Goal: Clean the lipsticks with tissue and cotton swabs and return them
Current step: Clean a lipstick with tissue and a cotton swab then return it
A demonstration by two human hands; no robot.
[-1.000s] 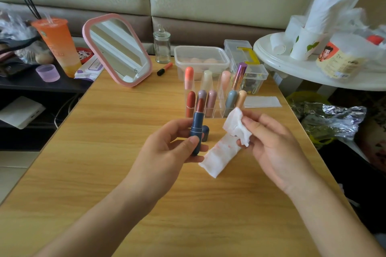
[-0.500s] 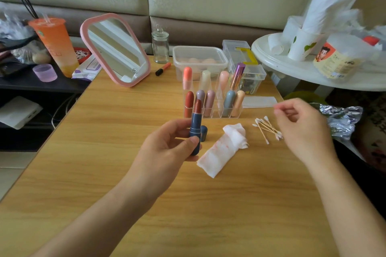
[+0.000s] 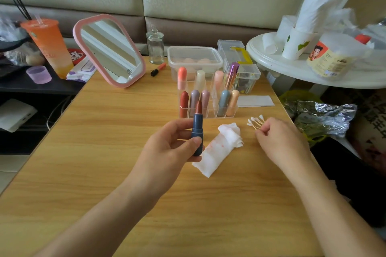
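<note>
My left hand point(image 3: 169, 146) holds an uncapped blue lipstick point(image 3: 197, 129) upright, its brownish-red stick extended, above the wooden table point(image 3: 104, 152). A crumpled white tissue point(image 3: 221, 146) with red smears lies just right of it. My right hand point(image 3: 279, 141) rests on the table with its fingers curled on the ends of several cotton swabs point(image 3: 255, 122). Behind stands a clear organiser point(image 3: 206, 98) holding several capped lipsticks. The blue cap is hidden.
A pink-framed mirror point(image 3: 108, 49), a glass jar point(image 3: 155, 48), a clear box of sponges point(image 3: 194, 59) and a red marker point(image 3: 158, 69) stand at the table's back. An orange drink cup point(image 3: 49, 45) sits left. A white round side table point(image 3: 313, 72) crowds the right edge.
My right hand let go of the tissue, which now lies on the table, moved right, and came down onto the cotton swabs. The left hand kept holding the lipstick.
</note>
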